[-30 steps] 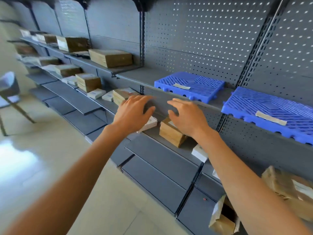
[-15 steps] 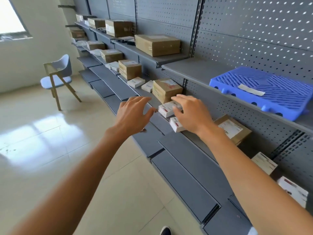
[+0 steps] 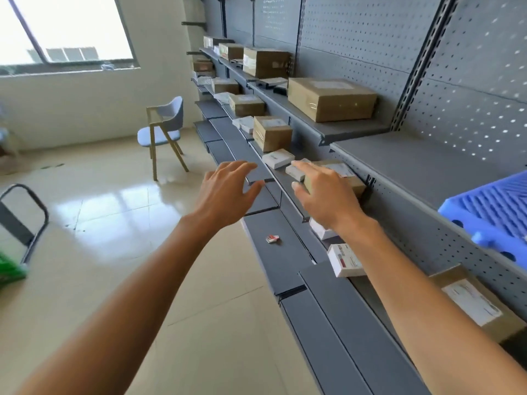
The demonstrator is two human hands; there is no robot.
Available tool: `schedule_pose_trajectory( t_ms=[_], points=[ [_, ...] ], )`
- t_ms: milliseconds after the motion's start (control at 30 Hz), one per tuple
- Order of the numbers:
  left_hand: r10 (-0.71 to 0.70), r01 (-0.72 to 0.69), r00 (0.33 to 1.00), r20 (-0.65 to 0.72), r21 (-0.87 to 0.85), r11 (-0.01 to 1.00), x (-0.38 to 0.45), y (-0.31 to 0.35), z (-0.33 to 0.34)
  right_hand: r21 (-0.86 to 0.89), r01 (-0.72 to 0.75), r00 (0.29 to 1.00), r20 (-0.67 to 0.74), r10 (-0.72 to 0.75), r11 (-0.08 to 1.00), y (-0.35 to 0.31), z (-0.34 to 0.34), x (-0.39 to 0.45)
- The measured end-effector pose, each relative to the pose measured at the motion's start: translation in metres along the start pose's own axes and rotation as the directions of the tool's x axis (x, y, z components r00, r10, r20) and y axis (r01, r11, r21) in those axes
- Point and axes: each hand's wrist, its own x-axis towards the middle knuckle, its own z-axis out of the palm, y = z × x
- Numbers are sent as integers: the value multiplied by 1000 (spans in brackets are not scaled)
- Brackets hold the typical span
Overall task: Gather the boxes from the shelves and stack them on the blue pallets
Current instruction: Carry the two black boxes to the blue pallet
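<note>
I had both hands empty, fingers spread: left hand [image 3: 225, 192] over the floor, right hand [image 3: 325, 195] over a brown box [image 3: 352, 178].

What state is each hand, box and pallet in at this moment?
left hand: open, fingers spread, holding nothing
right hand: open, over a brown box
brown box: on middle shelf, not lifted
large brown box: upright on upper shelf
blue pallet: on shelf, no boxes visible on it

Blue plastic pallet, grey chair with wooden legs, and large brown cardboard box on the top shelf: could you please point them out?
Blue plastic pallet [image 3: 496, 206]: head view, ribbed top.
Grey chair with wooden legs [image 3: 155, 136]: head view, seat.
Large brown cardboard box [image 3: 342, 105]: head view, front face.
</note>
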Motion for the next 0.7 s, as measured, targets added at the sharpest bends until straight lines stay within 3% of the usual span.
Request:
schedule_pose_trajectory(
  t_ms=[333,700],
  points=[
    [-88,88,995,-37,5,996,56,-82,16,59,56,995,74,-60,997,-15,53,103],
    [-80,80,995,-59,1,997,182,-233,12,47,66,995,67,-70,997,-70,129,274]
  ],
)
